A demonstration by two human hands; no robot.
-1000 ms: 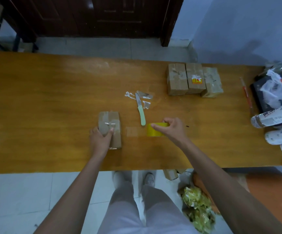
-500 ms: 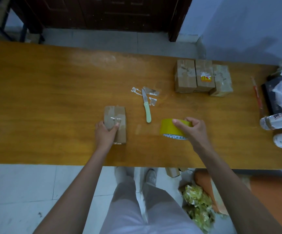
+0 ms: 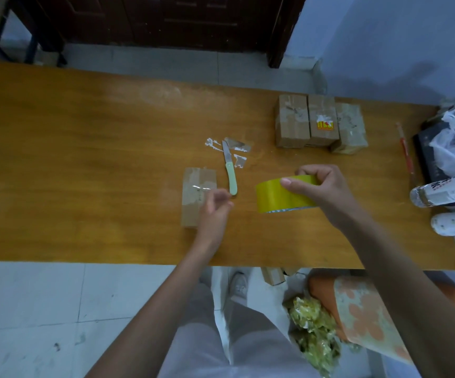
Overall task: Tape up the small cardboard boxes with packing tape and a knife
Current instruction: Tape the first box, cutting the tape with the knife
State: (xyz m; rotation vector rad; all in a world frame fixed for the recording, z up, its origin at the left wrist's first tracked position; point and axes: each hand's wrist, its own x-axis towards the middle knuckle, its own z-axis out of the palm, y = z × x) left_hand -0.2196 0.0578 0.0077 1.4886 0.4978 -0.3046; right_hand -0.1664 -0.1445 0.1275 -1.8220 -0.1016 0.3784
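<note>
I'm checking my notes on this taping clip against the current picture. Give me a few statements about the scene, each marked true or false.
1. The right hand grips the yellow tape roll. True.
2. The left hand holds the knife. False: the knife lies on the table, its green handle just beyond the fingers.
3. Three cardboard boxes stand side by side at the far right of the table. True.
4. The near box is stacked on those three. False: it lies alone by the left hand.
</note>
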